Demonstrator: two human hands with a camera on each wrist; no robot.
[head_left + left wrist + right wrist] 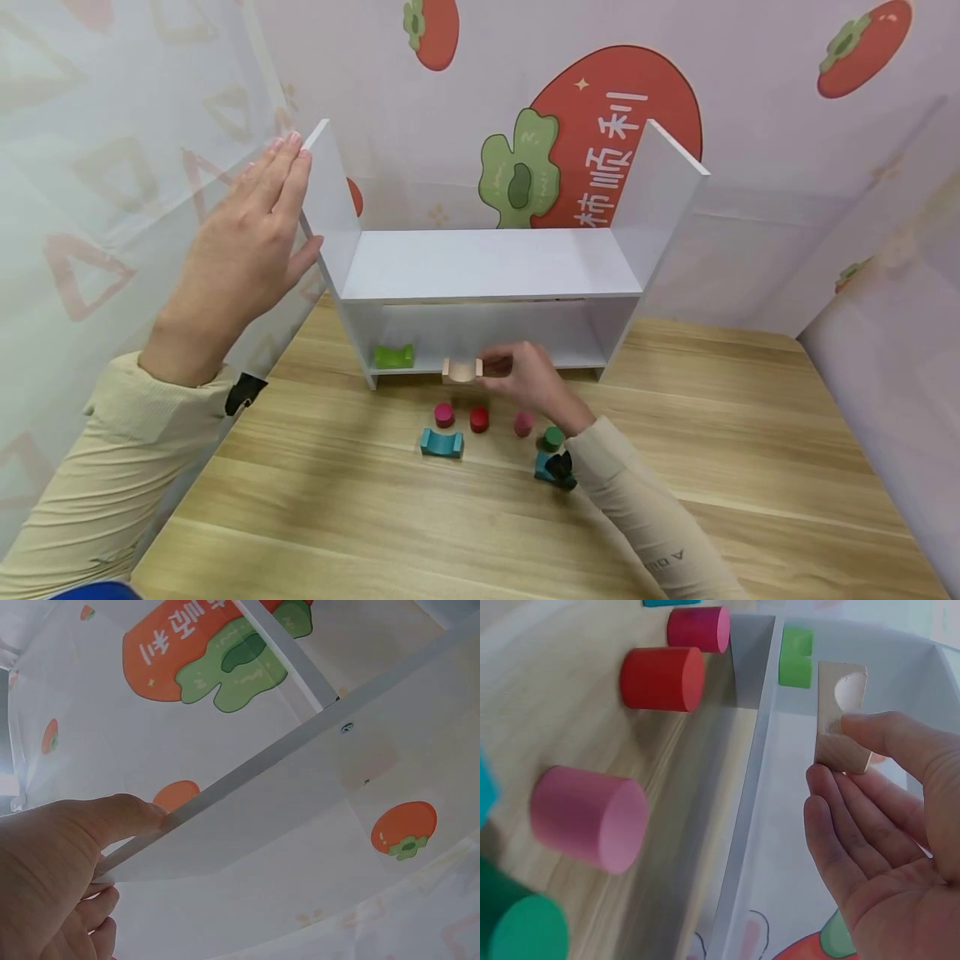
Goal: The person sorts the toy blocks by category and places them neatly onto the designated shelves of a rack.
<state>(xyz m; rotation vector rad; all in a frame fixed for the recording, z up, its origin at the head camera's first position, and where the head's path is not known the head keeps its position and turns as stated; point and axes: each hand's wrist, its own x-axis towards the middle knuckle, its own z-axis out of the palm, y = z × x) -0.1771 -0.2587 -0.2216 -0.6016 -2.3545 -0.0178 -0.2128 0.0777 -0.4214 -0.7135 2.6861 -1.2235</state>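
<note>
A white two-tier shelf (491, 265) with tall side panels stands on the table. My left hand (243, 233) holds the upper edge of its left panel (240, 780), thumb on one face and fingers on the other. At the lower tier's front, my right hand (528, 379) pinches a plain wooden block (462, 372) with a rounded notch. The thumb presses on one side of this block in the right wrist view, fingertips on the other. A light green notched block (394, 357) sits at the left end of the lower tier.
Before the shelf lie a magenta cylinder (444, 415), a red cylinder (479, 419), a pink cylinder (523, 423) and a green cylinder (552, 438). Nearer are a teal notched block (442, 443) and another blue block (544, 467), partly hidden by the right wrist strap. Printed walls enclose the table.
</note>
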